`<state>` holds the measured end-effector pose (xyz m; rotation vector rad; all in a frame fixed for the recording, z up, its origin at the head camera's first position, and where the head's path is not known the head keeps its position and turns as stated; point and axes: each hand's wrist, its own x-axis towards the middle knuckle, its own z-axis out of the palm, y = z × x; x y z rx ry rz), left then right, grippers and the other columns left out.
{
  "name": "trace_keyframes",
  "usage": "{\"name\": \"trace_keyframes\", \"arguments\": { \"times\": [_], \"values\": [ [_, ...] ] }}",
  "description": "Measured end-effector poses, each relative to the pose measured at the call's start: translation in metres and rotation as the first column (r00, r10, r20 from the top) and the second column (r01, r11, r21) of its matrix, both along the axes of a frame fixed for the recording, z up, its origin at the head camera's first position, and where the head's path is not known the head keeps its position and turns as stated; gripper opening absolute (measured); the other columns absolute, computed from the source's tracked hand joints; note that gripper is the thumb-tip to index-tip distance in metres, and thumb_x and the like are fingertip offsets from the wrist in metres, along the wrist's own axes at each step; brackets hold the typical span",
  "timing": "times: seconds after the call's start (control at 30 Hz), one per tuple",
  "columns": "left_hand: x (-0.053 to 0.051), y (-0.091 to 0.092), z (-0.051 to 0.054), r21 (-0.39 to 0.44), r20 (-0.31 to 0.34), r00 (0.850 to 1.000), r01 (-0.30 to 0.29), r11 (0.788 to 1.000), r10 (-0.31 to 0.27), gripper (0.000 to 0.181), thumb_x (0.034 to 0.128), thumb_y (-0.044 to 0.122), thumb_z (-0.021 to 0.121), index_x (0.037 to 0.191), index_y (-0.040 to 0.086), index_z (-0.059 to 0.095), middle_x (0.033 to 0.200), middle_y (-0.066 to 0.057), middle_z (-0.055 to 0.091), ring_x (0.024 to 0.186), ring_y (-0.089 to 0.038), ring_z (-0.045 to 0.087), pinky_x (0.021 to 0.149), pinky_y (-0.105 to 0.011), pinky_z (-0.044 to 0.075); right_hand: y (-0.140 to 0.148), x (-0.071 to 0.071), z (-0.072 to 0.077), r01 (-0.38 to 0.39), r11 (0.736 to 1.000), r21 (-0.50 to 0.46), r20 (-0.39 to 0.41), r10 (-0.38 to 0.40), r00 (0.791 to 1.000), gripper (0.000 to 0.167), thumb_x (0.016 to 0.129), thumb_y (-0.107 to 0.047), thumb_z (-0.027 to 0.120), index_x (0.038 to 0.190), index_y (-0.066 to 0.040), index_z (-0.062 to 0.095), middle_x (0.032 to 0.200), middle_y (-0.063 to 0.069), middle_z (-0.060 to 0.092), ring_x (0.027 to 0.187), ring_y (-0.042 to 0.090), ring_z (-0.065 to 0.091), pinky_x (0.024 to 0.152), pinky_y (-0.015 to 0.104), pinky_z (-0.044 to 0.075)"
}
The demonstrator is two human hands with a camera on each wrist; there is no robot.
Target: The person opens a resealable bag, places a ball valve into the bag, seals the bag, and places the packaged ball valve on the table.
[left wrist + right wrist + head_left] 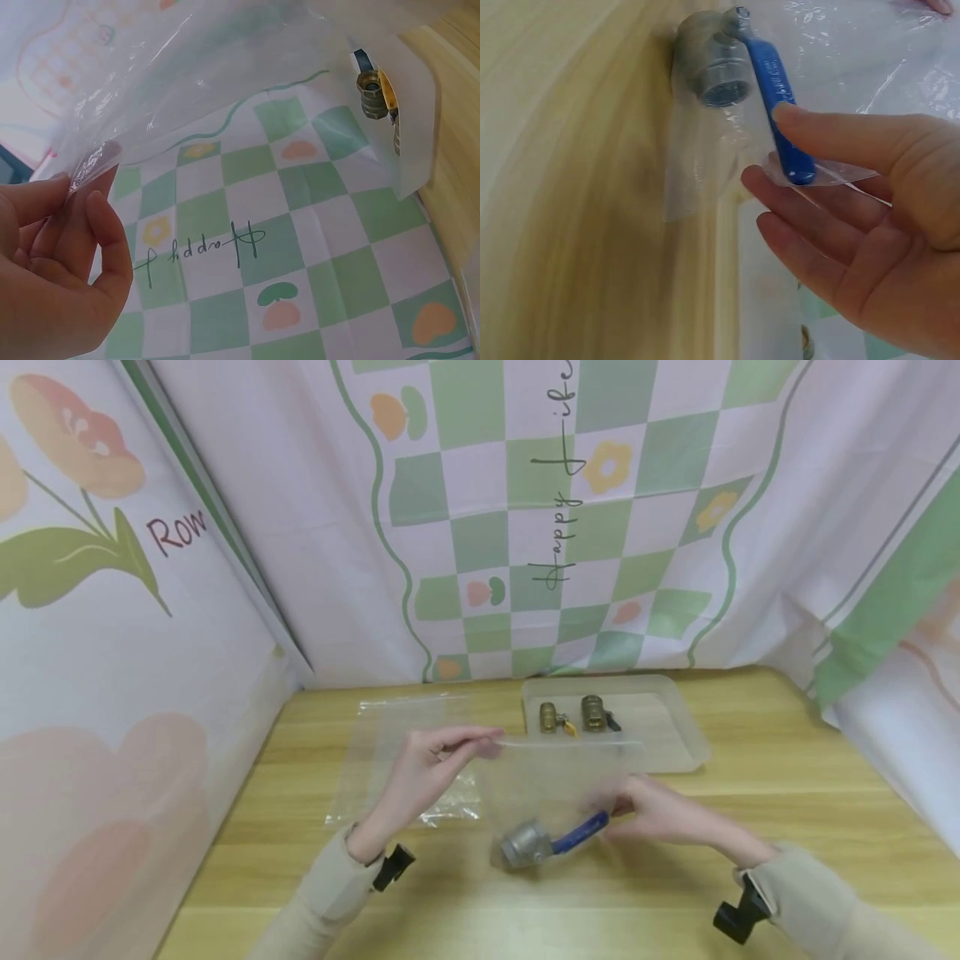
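Observation:
A silver ball valve (527, 843) with a blue lever handle (776, 97) lies low inside a clear plastic bag (555, 772), just above the table. My left hand (423, 772) pinches an upper corner of the bag between thumb and fingers, also seen in the left wrist view around the plastic film (157, 82). With its thumb on the blue handle and its fingers behind, my right hand (660, 810) holds the valve at the bag's edge. Whether plastic lies between thumb and handle cannot be told. The head view shows this hand's fingertips blurred.
A translucent tray (675, 735) at the back holds two brass valves, one with a yellow handle (570, 727) and one with a black handle (612, 722). More clear plastic bags (375, 752) lie flat on the wooden table (300, 877) at left. Patterned curtains (480, 468) enclose the table.

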<state>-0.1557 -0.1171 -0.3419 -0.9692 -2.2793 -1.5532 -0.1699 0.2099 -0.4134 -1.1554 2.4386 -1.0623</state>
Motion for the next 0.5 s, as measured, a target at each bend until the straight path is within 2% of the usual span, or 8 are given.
{"name": "trace_keyframes", "arguments": {
  "times": [0.1,0.17,0.27,0.33,0.5],
  "values": [
    [-0.001,-0.001,0.001,-0.004,0.034,0.999,-0.020,1.000,0.020,0.022,0.0958,0.004,0.061,0.115,0.002,0.071,0.098,-0.014,0.077,0.088,-0.021,0.076,0.045,-0.015,0.039,-0.002,-0.002,-0.006,0.024,0.999,-0.030,0.017,-0.023,1.000,0.028,0.081,-0.005,0.076,0.107,0.002,0.071,0.098,0.014,0.074,0.083,0.016,0.070,0.076,0.024,0.062],
    [-0.001,-0.002,0.001,-0.007,0.051,0.998,-0.035,0.999,0.035,0.022,0.0962,0.005,0.061,0.115,0.002,0.071,0.098,-0.014,0.078,0.089,-0.021,0.076,0.050,-0.013,0.043,-0.003,-0.003,-0.009,0.048,0.998,-0.040,0.028,-0.047,0.998,0.027,0.081,-0.005,0.077,0.106,0.001,0.071,0.096,0.013,0.075,0.081,0.016,0.070,0.074,0.022,0.062],
    [-0.004,-0.004,0.000,-0.004,0.074,0.996,-0.046,0.999,0.046,0.021,0.0968,0.006,0.060,0.115,0.002,0.071,0.099,-0.014,0.078,0.090,-0.021,0.076,0.055,-0.013,0.046,-0.004,-0.002,-0.011,0.084,0.995,-0.054,0.086,-0.079,0.993,0.029,0.081,-0.007,0.077,0.107,0.002,0.069,0.098,0.014,0.074,0.082,0.015,0.070,0.075,0.020,0.062],
    [-0.006,-0.005,0.000,0.003,0.091,0.994,-0.053,0.999,0.053,0.021,0.0972,0.008,0.061,0.115,0.003,0.071,0.098,-0.014,0.078,0.089,-0.021,0.076,0.051,-0.013,0.040,-0.004,-0.002,-0.013,0.099,0.993,-0.062,0.099,-0.093,0.991,0.030,0.082,-0.010,0.078,0.107,0.002,0.069,0.098,0.014,0.073,0.083,0.012,0.070,0.076,0.020,0.062],
    [-0.010,-0.010,-0.001,0.020,0.155,0.985,-0.073,0.997,0.069,0.023,0.0973,0.011,0.061,0.116,0.002,0.071,0.100,-0.016,0.077,0.090,-0.022,0.076,0.070,-0.013,0.057,-0.004,-0.002,-0.017,0.090,0.990,-0.106,0.054,-0.085,0.995,0.022,0.085,-0.015,0.077,0.102,-0.003,0.071,0.098,0.013,0.073,0.086,0.005,0.069,0.078,0.020,0.061]
  ]
}}
